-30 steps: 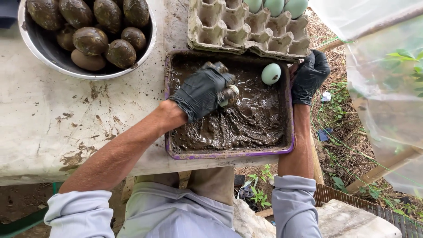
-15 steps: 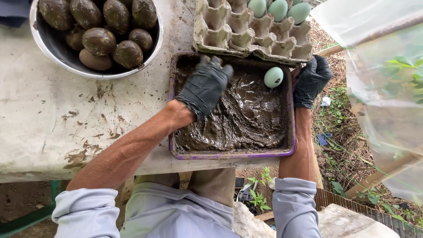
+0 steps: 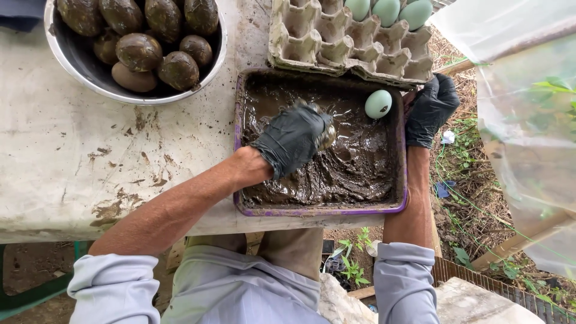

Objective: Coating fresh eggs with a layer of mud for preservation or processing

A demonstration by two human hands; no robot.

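Note:
A purple tray (image 3: 324,210) of dark wet mud sits at the table's near edge. My left hand (image 3: 292,139), in a black glove, is over the mud and closed around a mud-smeared egg (image 3: 327,135) that shows at its fingertips. A clean pale green egg (image 3: 378,104) lies in the tray's far right corner. My right hand (image 3: 429,110), also gloved, grips the tray's right rim beside that egg.
A metal bowl (image 3: 84,69) of mud-coated eggs stands at the far left. A grey cardboard egg carton (image 3: 336,45) with three pale green eggs (image 3: 387,10) lies behind the tray. The white table (image 3: 72,162) is mud-stained. Clear plastic sheeting (image 3: 522,120) hangs at right over grass.
My left hand drew back from the tray's far side toward the middle of the mud, with a muddy egg in its fingers. The right hand stayed on the rim.

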